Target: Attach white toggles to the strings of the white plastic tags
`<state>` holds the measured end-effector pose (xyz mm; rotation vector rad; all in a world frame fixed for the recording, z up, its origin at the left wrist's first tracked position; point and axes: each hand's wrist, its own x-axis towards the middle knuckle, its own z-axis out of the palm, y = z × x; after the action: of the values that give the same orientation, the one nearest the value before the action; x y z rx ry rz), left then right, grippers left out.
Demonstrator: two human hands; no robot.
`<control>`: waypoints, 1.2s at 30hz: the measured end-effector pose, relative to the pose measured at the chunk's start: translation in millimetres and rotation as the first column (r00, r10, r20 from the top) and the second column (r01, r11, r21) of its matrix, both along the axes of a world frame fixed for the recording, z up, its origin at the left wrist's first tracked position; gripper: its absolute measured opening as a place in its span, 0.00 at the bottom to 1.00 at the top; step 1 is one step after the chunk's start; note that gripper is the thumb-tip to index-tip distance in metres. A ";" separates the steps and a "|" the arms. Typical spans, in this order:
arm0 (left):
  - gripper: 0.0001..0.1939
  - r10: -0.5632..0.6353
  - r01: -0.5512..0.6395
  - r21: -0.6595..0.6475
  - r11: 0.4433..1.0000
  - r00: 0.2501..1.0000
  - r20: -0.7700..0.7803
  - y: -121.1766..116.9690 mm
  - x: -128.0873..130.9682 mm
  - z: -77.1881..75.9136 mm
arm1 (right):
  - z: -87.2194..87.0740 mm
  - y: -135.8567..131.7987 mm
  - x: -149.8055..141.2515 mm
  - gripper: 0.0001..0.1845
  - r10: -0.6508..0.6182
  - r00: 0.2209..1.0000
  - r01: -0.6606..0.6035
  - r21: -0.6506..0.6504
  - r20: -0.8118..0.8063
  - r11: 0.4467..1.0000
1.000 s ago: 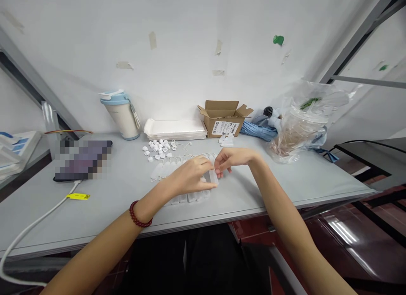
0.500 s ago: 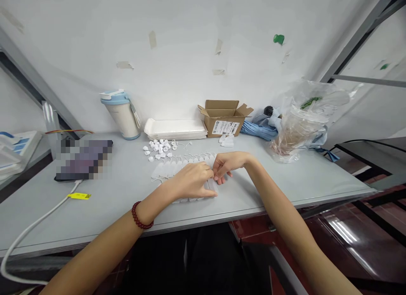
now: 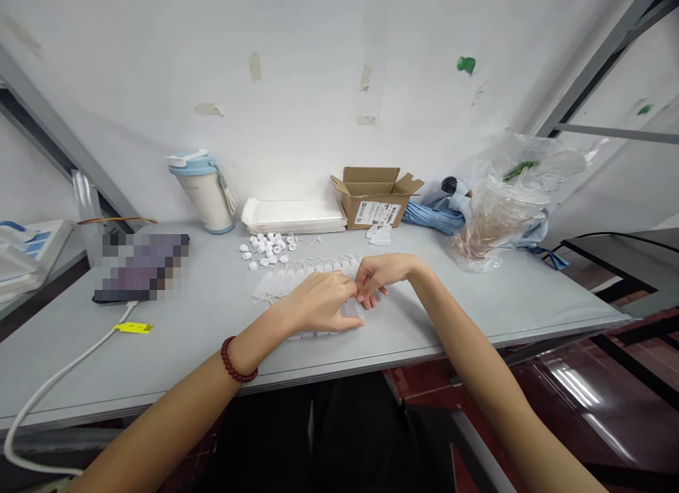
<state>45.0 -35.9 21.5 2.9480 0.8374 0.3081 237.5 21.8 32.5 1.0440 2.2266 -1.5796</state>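
Note:
Two rows of small translucent white pieces with thin curved white strings lie on the grey table. My left hand rests over the rows, its fingers bent and its thumb stretched to the right. Between that thumb and the fingers a translucent white piece shows at the row's right end. My right hand meets the left fingertips there, thumb and fingers pinched together with the other fingers curled. What sits in this pinch is hidden. Left of the far row lies a pile of small white caps.
Behind stand a tumbler, a stack of white trays and an opened cardboard box, with a few loose translucent pieces before it. A blue umbrella and a bagged cup are right; a phone on a cable lies left.
Both hands stay almost in place, with only very slight shifts of the fingers. Nothing else has visibly moved on the table.

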 end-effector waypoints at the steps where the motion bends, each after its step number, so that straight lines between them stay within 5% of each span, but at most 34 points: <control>1: 0.17 -0.002 0.002 0.000 1.000 1.000 0.001 0.1 -0.1 0.3 | 0.4 -0.4 -0.4 0.18 -0.002 1.000 0.002 0.001 0.005 1.000; 7: 0.21 -0.020 0.020 -0.008 1.000 1.000 0.014 1.1 -2.0 4.4 | 3.2 -2.1 -1.3 0.19 -0.016 0.999 0.015 0.008 0.029 1.000; 14: 0.18 0.102 -0.100 -0.018 0.995 0.983 0.154 8.6 -6.1 6.2 | 4.9 -1.8 1.5 0.21 0.033 0.999 -0.033 -0.027 0.029 0.999; 23: 0.18 0.414 -0.466 -0.022 0.884 0.762 0.497 34.4 -24.6 10.6 | 12.7 -7.6 2.2 0.22 0.223 0.975 -0.223 -0.193 -0.020 0.956; 36: 0.16 0.561 -0.623 -0.084 0.778 0.628 0.539 56.5 -45.9 11.3 | 12.2 -9.5 -1.0 0.25 0.245 0.969 -0.245 -0.208 -0.028 0.947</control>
<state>-0.9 20.6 32.9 2.3178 1.6926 1.1879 236.4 12.4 44.7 0.6785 2.0418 -1.6578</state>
